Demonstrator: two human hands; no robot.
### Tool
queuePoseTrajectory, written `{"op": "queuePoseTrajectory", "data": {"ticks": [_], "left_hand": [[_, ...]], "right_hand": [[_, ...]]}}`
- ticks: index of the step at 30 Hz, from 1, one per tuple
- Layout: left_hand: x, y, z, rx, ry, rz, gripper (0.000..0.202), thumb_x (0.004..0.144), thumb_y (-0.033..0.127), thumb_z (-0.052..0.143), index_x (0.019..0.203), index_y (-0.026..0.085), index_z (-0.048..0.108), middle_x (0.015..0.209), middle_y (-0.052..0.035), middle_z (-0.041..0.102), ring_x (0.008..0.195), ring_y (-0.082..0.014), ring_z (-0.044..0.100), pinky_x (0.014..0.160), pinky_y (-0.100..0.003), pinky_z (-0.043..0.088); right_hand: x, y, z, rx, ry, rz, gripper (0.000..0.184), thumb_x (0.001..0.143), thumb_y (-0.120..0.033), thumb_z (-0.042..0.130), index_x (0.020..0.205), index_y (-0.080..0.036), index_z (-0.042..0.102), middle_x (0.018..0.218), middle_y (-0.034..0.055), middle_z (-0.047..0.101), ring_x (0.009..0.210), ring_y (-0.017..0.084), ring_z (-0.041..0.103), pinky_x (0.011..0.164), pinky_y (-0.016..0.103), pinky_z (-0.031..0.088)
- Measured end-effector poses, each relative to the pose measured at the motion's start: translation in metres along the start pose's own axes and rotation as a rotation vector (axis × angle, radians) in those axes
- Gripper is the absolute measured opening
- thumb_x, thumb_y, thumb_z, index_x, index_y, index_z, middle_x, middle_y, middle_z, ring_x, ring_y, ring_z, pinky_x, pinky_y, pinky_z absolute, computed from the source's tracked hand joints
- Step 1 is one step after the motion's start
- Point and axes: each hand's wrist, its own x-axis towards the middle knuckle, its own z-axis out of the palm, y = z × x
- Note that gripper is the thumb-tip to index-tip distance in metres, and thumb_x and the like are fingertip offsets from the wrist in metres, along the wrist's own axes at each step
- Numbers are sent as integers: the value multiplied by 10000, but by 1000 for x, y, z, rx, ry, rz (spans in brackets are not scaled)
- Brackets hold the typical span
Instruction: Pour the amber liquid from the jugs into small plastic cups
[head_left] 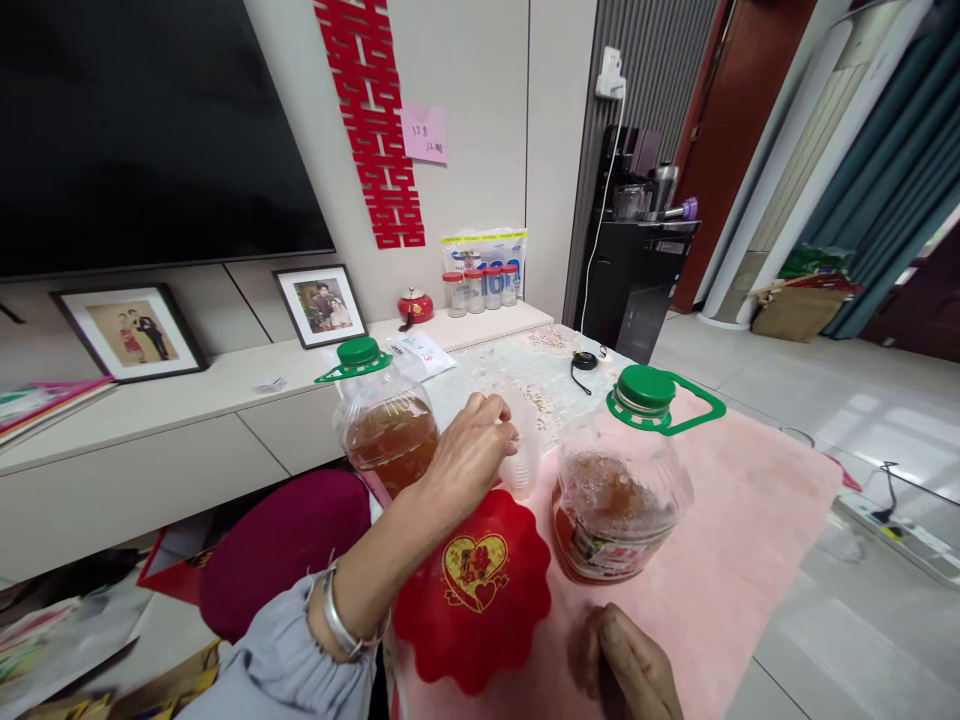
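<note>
At centre frame, my left hand [469, 452] grips a clear plastic cup [523, 455], seemingly empty, between the frame-left jug [386, 435] and frame-right jug [616, 505], both capped. Lower right, my right hand [628, 672] rests curled, nothing visible in it, on the pink cloth [750, 520].

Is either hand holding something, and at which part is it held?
The left hand grips a clear plastic cup near its upper rim. The right hand seems to hold nothing; it lies on the pink cloth.
</note>
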Motion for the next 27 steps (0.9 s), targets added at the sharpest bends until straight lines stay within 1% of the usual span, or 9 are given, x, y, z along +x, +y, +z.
{"op": "queuePoseTrajectory", "data": {"ticks": [4, 7, 9, 11, 15, 19, 20, 23, 27], "left_hand": [[-16, 6, -27, 23, 150, 25, 217, 999, 236, 557, 995, 183, 768, 1190, -76, 664, 1105, -240, 525, 913, -395, 510], [-42, 9, -47, 35, 259, 56, 228, 1019, 253, 537, 990, 191, 754, 1174, -74, 650, 1101, -238, 508, 899, -383, 501], [-64, 9, -50, 44, 298, 95, 220, 1026, 245, 535, 987, 191, 745, 1181, -75, 638, 1075, -217, 505, 876, -352, 500], [-88, 7, -41, 118, 352, 165, 254, 1036, 195, 489, 954, 187, 729, 1166, -75, 632, 1051, -213, 505, 837, -341, 503], [-127, 1, 3, 196, 243, 170, 320, 1020, 126, 425, 864, 181, 698, 1015, -79, 657, 895, -230, 528, 678, -339, 491], [-147, -5, 47, 255, 262, 142, 309, 967, 54, 434, 822, 171, 679, 991, -107, 686, 838, -249, 571, 625, -348, 496], [-150, -6, 55, 267, 274, 141, 267, 946, 47, 467, 896, 174, 696, 1013, -107, 692, 869, -255, 589, 648, -353, 523], [-157, -14, 69, 330, 292, 157, 352, 800, 53, 637, 1117, 194, 699, 1111, -108, 704, 1003, -285, 619, 742, -372, 589], [-161, -22, 74, 356, 318, 139, 619, 588, 98, 731, 1196, 204, 690, 1210, -105, 712, 1067, -319, 633, 793, -406, 609]], "right_hand": [[-3, -6, 5, -6, 46, 3, 573, 977, -654, 564, 613, -214, 616, 583, 23, 582, 576, 170, 524, 597, 313, 383], [-5, -12, 7, -10, 68, 2, 558, 985, -634, 568, 620, -214, 609, 594, 14, 573, 593, 167, 517, 605, 311, 369], [-5, -13, 6, -20, 58, 1, 545, 994, -618, 567, 632, -214, 618, 602, 14, 581, 599, 166, 523, 609, 308, 376], [-5, -12, 3, -31, 29, -11, 536, 996, -609, 570, 639, -213, 629, 601, 14, 588, 599, 166, 533, 606, 304, 388], [-4, -11, 4, -28, 28, -28, 533, 991, -613, 573, 640, -216, 627, 592, 10, 588, 584, 160, 535, 595, 297, 399], [-4, -18, 12, -70, 55, -54, 552, 986, -643, 545, 624, -232, 606, 574, 11, 586, 556, 171, 536, 576, 311, 409], [-5, -22, 12, -100, 48, -79, 545, 985, -644, 536, 626, -241, 608, 566, 14, 586, 539, 180, 538, 554, 319, 407], [-7, -51, 6, -178, 37, -212, 462, 958, -614, 552, 650, -277, 628, 562, 22, 588, 515, 218, 554, 510, 347, 419], [-6, -129, -11, -289, 145, -573, 250, 958, -415, 600, 744, -302, 661, 602, 14, 581, 584, 227, 562, 542, 355, 469]]}}
